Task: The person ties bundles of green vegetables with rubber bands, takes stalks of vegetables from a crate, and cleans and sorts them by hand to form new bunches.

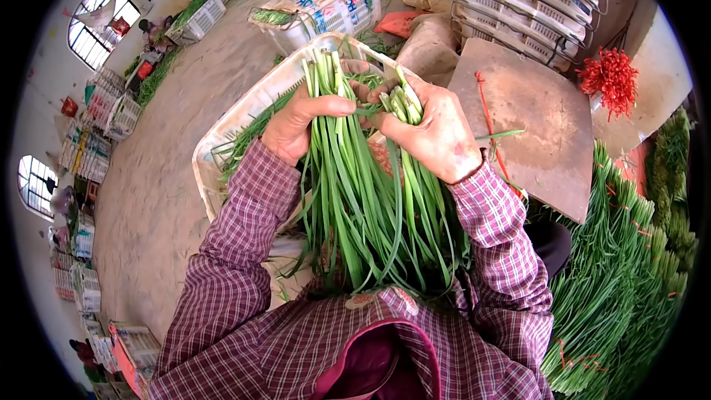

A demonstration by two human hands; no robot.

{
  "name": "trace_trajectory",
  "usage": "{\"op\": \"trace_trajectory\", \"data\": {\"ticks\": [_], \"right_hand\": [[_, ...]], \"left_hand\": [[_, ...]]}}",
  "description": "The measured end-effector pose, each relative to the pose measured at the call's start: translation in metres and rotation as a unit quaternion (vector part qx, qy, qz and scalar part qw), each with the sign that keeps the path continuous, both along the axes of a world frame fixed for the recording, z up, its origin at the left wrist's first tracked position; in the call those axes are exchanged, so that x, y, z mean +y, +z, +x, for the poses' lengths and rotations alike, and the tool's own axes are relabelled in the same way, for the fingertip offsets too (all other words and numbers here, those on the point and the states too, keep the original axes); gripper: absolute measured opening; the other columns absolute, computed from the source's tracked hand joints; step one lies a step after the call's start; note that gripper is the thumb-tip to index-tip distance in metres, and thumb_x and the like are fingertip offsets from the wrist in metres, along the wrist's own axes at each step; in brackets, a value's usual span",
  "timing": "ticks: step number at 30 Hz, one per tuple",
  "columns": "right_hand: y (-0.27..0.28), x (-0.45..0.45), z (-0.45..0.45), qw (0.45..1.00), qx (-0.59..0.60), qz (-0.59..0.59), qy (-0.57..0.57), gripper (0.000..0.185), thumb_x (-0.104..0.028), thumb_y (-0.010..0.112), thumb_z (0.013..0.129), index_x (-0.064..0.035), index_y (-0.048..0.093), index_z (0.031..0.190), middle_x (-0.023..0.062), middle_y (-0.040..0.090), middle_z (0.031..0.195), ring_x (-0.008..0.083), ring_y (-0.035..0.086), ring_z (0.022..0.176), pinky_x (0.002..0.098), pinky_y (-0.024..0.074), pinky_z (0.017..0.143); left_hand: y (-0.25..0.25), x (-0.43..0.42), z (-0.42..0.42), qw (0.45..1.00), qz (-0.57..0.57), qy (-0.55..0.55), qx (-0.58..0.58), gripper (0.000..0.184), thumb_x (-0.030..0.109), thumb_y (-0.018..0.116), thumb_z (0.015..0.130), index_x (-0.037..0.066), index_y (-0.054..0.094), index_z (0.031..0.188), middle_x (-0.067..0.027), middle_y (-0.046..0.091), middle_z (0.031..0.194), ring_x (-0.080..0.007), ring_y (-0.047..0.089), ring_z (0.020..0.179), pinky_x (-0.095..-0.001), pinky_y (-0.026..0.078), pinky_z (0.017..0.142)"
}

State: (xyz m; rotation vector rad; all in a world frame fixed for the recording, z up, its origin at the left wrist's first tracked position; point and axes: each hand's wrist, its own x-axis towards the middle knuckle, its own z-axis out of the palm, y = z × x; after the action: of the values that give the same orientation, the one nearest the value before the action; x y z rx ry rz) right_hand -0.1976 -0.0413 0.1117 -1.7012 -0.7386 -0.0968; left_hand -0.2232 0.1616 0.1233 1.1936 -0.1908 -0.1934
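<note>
Head cam, fwd/down, v. close.

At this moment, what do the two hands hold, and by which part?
The left hand holds one bunch of green stalks, the right hand another, both near the pale ends.

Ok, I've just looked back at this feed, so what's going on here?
A person is handling long green stalks with both bare hands. The left hand grips the larger bunch, and the right hand holds a smaller bunch beside it; no tie shows around either. Beyond the hands is a white crate with more greens. A red tie lies on the board to the right, near a pile of greens.
</note>
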Motion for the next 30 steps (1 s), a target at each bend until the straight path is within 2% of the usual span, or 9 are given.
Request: {"op": "trace_trajectory", "data": {"ticks": [1, 4, 10, 12, 13, 18, 22, 26, 30], "right_hand": [[0.004, -0.002, 0.000, 0.999, -0.031, -0.022, -0.026, 0.029, -0.025, 0.069, 0.071, -0.0062, 0.066, 0.093, 0.0180, 0.065, 0.071, 0.0353, 0.066, 0.071, 0.0432, 0.0520, 0.067], [0.011, -0.007, 0.000, 0.976, -0.115, -0.149, -0.113, 0.027, -0.025, 0.070, 0.070, -0.0058, 0.065, 0.088, 0.0180, 0.064, 0.072, 0.0360, 0.065, 0.071, 0.0446, 0.0520, 0.067], [0.009, -0.031, 0.015, 0.913, -0.177, -0.281, -0.236, 0.022, -0.019, 0.071, 0.076, -0.0072, 0.066, 0.094, 0.0061, 0.067, 0.076, 0.0173, 0.064, 0.057, 0.0348, 0.0541, 0.050], [-0.003, -0.045, 0.030, 0.919, -0.140, -0.263, -0.257, 0.021, -0.019, 0.071, 0.076, -0.0072, 0.066, 0.093, 0.0055, 0.067, 0.074, 0.0175, 0.064, 0.056, 0.0343, 0.0539, 0.050], [-0.005, -0.049, 0.028, 0.896, -0.212, -0.260, -0.290, 0.019, -0.021, 0.071, 0.077, -0.0093, 0.066, 0.092, 0.0051, 0.067, 0.071, 0.0177, 0.064, 0.056, 0.0348, 0.0539, 0.052], [-0.001, -0.033, 0.015, 0.984, -0.071, -0.086, -0.136, 0.023, -0.025, 0.072, 0.079, -0.0088, 0.067, 0.094, 0.0064, 0.068, 0.070, 0.0162, 0.065, 0.058, 0.0327, 0.0536, 0.058], [0.002, -0.002, 0.006, 0.998, 0.009, 0.048, 0.026, 0.027, -0.026, 0.073, 0.077, -0.0067, 0.067, 0.095, 0.0073, 0.068, 0.070, 0.0208, 0.067, 0.064, 0.0332, 0.0536, 0.067], [0.007, 0.013, 0.006, 0.999, -0.018, -0.028, -0.005, 0.031, -0.029, 0.071, 0.074, -0.0077, 0.068, 0.096, 0.0146, 0.068, 0.075, 0.0324, 0.068, 0.073, 0.0414, 0.0520, 0.073], [0.007, 0.015, 0.010, 0.998, -0.057, -0.030, -0.026, 0.028, -0.027, 0.069, 0.073, -0.0070, 0.067, 0.092, 0.0165, 0.067, 0.072, 0.0344, 0.067, 0.073, 0.0440, 0.0516, 0.071]], "left_hand": [[0.000, -0.004, -0.001, 1.000, -0.007, 0.018, 0.003, 0.067, 0.003, 0.068, 0.072, -0.001, 0.040, 0.133, -0.0132, 0.059, 0.104, -0.0225, 0.061, 0.088, -0.0391, 0.054, 0.084], [0.002, -0.001, -0.003, 0.999, 0.031, -0.025, 0.010, 0.068, 0.002, 0.067, 0.070, -0.001, 0.040, 0.133, -0.0127, 0.059, 0.103, -0.0203, 0.061, 0.082, -0.0391, 0.055, 0.080], [-0.003, 0.002, -0.010, 0.998, 0.033, -0.033, 0.033, 0.071, 0.003, 0.065, 0.069, -0.002, 0.038, 0.134, -0.0119, 0.056, 0.096, -0.0179, 0.060, 0.075, -0.0359, 0.054, 0.075], [-0.007, 0.007, -0.013, 0.999, 0.000, -0.029, 0.023, 0.073, 0.003, 0.065, 0.069, -0.003, 0.036, 0.135, -0.0123, 0.056, 0.096, -0.0181, 0.059, 0.073, -0.0366, 0.054, 0.076], [-0.008, 0.009, -0.014, 0.999, -0.005, -0.030, 0.020, 0.074, 0.003, 0.064, 0.069, -0.002, 0.034, 0.136, -0.0127, 0.056, 0.098, -0.0184, 0.059, 0.074, -0.0369, 0.054, 0.076], [-0.011, 0.005, -0.010, 0.999, -0.017, -0.034, 0.014, 0.073, 0.004, 0.064, 0.069, -0.002, 0.035, 0.136, -0.0134, 0.055, 0.103, -0.0209, 0.060, 0.079, -0.0369, 0.055, 0.077], [-0.002, -0.006, -0.011, 0.999, 0.009, -0.041, 0.011, 0.067, 0.005, 0.065, 0.070, -0.002, 0.041, 0.133, -0.0120, 0.059, 0.107, -0.0217, 0.064, 0.088, -0.0343, 0.056, 0.078], [-0.008, -0.006, -0.012, 1.000, 0.003, -0.001, 0.016, 0.061, -0.001, 0.063, 0.072, 0.000, 0.044, 0.130, -0.0086, 0.059, 0.112, -0.0189, 0.060, 0.101, -0.0340, 0.051, 0.087], [-0.006, -0.005, -0.013, 0.998, 0.052, 0.012, 0.036, 0.056, 0.000, 0.065, 0.073, 0.000, 0.046, 0.126, -0.0090, 0.060, 0.105, -0.0184, 0.063, 0.087, -0.0312, 0.054, 0.076]]}}
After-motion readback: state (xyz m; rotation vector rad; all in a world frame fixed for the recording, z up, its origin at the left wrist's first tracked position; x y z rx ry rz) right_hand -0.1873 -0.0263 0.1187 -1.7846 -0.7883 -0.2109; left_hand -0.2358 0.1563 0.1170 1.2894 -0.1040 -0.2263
